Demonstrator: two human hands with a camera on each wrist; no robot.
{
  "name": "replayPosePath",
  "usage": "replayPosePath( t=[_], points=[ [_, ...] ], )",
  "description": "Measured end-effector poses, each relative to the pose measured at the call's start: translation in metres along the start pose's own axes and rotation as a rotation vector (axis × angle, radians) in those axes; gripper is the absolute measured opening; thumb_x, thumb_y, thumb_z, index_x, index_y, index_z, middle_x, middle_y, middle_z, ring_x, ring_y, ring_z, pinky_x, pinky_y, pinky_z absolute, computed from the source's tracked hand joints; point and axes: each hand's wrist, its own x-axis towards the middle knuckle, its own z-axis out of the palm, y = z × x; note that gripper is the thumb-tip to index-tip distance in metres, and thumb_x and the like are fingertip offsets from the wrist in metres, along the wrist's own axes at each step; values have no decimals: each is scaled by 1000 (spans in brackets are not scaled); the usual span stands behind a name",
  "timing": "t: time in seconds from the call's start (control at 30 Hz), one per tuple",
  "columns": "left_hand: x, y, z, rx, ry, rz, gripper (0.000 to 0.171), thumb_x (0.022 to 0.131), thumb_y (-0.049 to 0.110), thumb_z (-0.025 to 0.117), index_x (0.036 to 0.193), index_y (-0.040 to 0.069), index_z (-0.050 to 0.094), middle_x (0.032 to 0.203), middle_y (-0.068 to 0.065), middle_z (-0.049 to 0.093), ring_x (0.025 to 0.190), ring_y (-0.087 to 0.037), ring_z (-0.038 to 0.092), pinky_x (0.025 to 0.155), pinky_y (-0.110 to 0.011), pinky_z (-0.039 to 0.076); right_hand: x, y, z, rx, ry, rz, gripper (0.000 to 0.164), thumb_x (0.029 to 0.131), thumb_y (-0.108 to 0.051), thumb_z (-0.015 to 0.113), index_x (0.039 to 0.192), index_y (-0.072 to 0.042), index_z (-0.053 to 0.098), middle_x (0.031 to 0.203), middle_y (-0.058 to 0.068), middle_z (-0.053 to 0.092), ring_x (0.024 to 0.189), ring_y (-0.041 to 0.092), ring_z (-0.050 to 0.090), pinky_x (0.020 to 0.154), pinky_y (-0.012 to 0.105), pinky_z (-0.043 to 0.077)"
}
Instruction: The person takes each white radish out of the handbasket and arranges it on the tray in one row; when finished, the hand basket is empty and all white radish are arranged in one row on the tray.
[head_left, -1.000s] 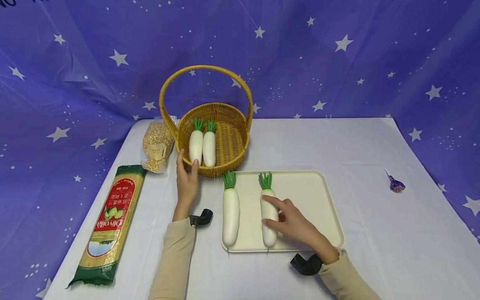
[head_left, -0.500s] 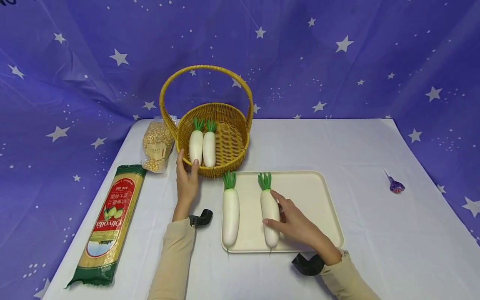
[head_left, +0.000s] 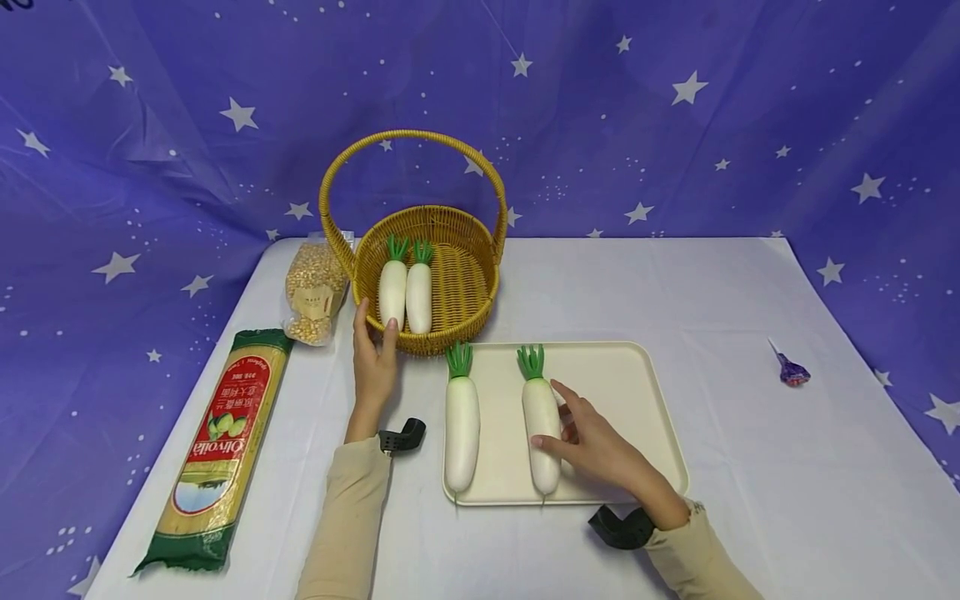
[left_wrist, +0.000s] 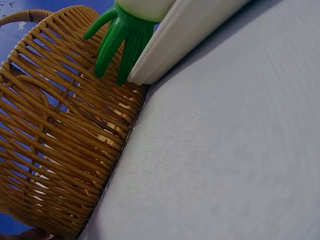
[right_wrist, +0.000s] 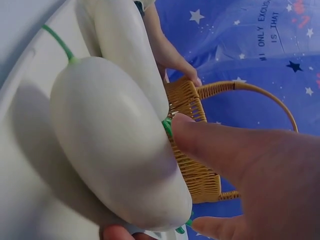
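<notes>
My left hand (head_left: 373, 371) touches the front left of the round wicker basket (head_left: 468, 321), its thumb on the rim and a finger along the outer side. Two white radishes (head_left: 418, 300) with green tops lie side by side in the basket. My right hand (head_left: 600, 446) is at the right-hand radish (head_left: 540, 408) on the cream tray (head_left: 615, 383). Its thumb reaches over this radish (right_wrist: 110, 135); in the right wrist view, other fingertips (right_wrist: 117, 232) sit low along its far side. Another radish (head_left: 462, 433) lies along the tray's left edge.
A spaghetti packet (head_left: 225, 442) lies at the table's left edge. The bag of corn kernels (head_left: 317, 292) stands next to the basket. A purple-wrapped lollipop (head_left: 793, 369) lies to the right on the white tablecloth (head_left: 735, 450). A starry blue cloth (head_left: 600, 125) hangs behind.
My right index finger has moved off the radish's top to its right side, and the hand has shifted slightly right. That radish has shifted slightly right too. The left hand stays put.
</notes>
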Motion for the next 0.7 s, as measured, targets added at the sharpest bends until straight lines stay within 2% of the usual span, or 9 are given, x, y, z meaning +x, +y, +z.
replayPosePath(
  t=[0.3, 0.47, 0.53, 0.6, 0.63, 0.7],
  points=[
    [0, 1, 0, 7, 9, -2, 60, 94, 43, 41, 145, 28, 15, 151, -4, 18, 137, -25, 24, 107, -44, 28, 1, 3, -3, 24, -27, 9, 85, 81, -41, 65, 144, -8, 19, 111, 13, 52, 83, 12, 53, 69, 23, 44],
    [0, 2, 0, 2, 14, 2, 60, 93, 42, 42, 145, 27, 16, 150, -6, 19, 137, -26, 23, 108, -45, 27, 4, 6, -12, 12, -25, 9, 81, 84, -41, 61, 144, -9, 19, 114, 13, 52, 85, 14, 54, 70, 25, 44],
    [0, 2, 0, 6, 11, 6, 60, 93, 42, 42, 145, 27, 15, 150, -7, 19, 137, -26, 24, 108, -45, 27, 7, 8, -18, 0, 10, -3, 75, 86, -39, 58, 143, -8, 21, 114, 15, 53, 88, 16, 55, 72, 27, 44],
    [0, 1, 0, 9, 12, 6, 60, 93, 42, 42, 145, 27, 15, 150, -7, 19, 136, -26, 25, 107, -45, 27, 12, 8, -26, 24, 79, -21, 65, 89, -34, 57, 141, -7, 29, 112, 16, 56, 89, 18, 57, 73, 27, 45],
    [0, 1, 0, 9, 13, 6, 60, 93, 42, 42, 145, 28, 15, 150, -7, 20, 136, -26, 25, 107, -45, 28, 16, 7, -30, 79, 122, -32, 58, 90, -29, 56, 138, -5, 33, 111, 17, 57, 89, 18, 58, 73, 28, 46],
    [-1, 1, 0, 9, 14, 1, 59, 93, 42, 43, 145, 29, 16, 150, -6, 20, 136, -25, 25, 107, -45, 28, 23, 3, -38, 266, 206, -51, 44, 92, -21, 53, 130, -2, 42, 106, 18, 59, 87, 17, 60, 74, 27, 49]
  ],
)
